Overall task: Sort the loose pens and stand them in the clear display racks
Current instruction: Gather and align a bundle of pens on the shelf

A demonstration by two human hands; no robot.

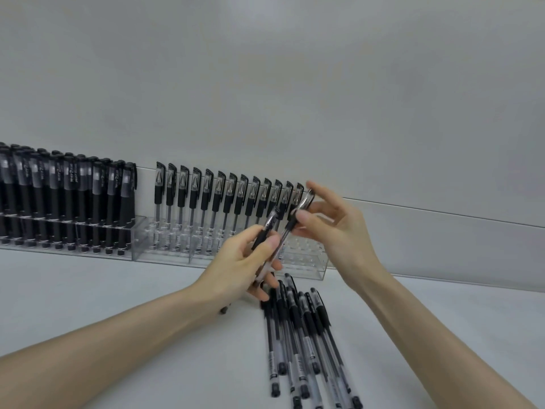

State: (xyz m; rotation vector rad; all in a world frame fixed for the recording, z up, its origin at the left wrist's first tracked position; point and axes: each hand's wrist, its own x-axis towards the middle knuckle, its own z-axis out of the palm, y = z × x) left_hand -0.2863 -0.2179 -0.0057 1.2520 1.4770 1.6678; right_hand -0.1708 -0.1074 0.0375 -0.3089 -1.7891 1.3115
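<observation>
1. Standing already: the left rack (67, 231) is packed with dark pens (70, 184), and the right rack (312, 261) carries a back row (224, 190) of clear-barrelled ones.
2. The right hand (333, 228) pinches one pen (301, 202) just beside that row's end; the left hand (247, 261) grips a second pen (269, 221), perhaps more.
3. Left to do, I judge: the right rack's front holes and the loose pile (300, 335) on the counter (147, 276).

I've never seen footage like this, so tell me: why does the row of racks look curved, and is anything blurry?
Head view: the wide-angle lens bows the clear racks and wall seam; lighting is flat, shadows faint; loose pens at the bottom edge look smeared; the left hand and right hand, each holding a pen, are soft.
</observation>
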